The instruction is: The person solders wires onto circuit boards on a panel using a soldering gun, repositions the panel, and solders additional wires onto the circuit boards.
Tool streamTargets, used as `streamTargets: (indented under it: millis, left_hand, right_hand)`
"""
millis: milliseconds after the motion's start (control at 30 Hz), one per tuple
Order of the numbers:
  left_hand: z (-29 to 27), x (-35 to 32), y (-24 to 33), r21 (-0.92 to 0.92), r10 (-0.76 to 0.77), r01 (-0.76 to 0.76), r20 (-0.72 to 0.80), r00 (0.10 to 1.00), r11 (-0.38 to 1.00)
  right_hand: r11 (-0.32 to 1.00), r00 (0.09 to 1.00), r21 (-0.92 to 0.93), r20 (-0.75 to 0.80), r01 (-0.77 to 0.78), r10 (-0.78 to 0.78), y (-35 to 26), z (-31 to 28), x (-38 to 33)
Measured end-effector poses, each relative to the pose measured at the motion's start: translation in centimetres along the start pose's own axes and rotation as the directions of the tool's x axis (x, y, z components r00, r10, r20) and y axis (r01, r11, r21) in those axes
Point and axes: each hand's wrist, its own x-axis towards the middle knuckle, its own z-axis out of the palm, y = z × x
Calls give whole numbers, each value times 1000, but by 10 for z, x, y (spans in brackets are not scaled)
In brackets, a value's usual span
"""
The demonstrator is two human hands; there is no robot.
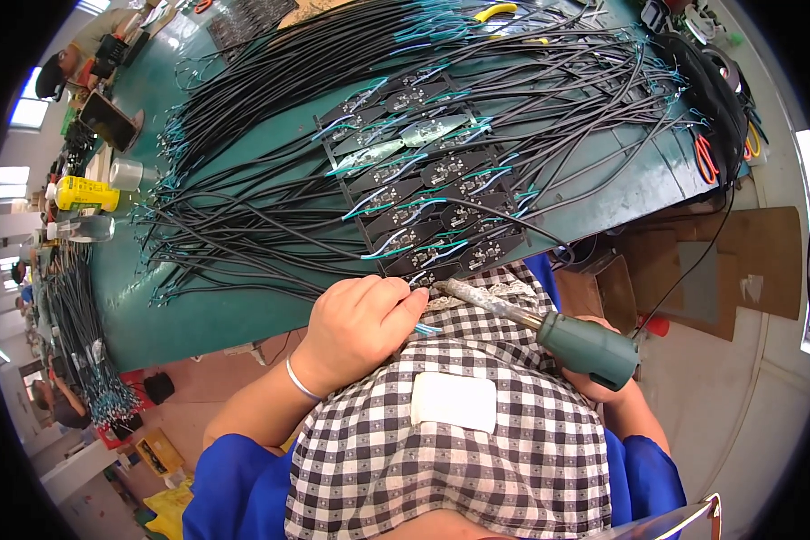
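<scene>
My left hand (pixel 360 322) is closed at the near edge of the table, thumb and fingers pinching a thin wire; light-blue wire ends (pixel 428 329) stick out beside the thumb. My right hand (pixel 594 369) wraps round the dark green handle of a soldering iron (pixel 589 349), which hides most of the fingers. The iron's crusty tip points left and lies close to my left fingertips, by the nearest black circuit board (pixel 436 273). Whether it touches is too small to tell. Beyond lies a panel of several black boards (pixel 450 166) with black cables and blue-green wires across it.
A thick bundle of black cables (pixel 279 76) spreads over the green table (pixel 216 333). At left stand a yellow bottle (pixel 85 193), a clear bottle (pixel 85 229) and a tape roll (pixel 126 174). Orange-handled scissors (pixel 705 160) lie right, above a cardboard box (pixel 615 288). People sit far left.
</scene>
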Motion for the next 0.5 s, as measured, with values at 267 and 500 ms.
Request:
streamTargets:
  millis: [267,500]
  left_hand:
    - [3,1,-1,8,-14,14,1,1000,1000]
    - [3,1,-1,9,-20,20,13,1000,1000]
  right_hand:
    - [999,1000,-26,14,21,-20,3,2,4]
    - [997,999,53,-9,-48,48,6,5,0]
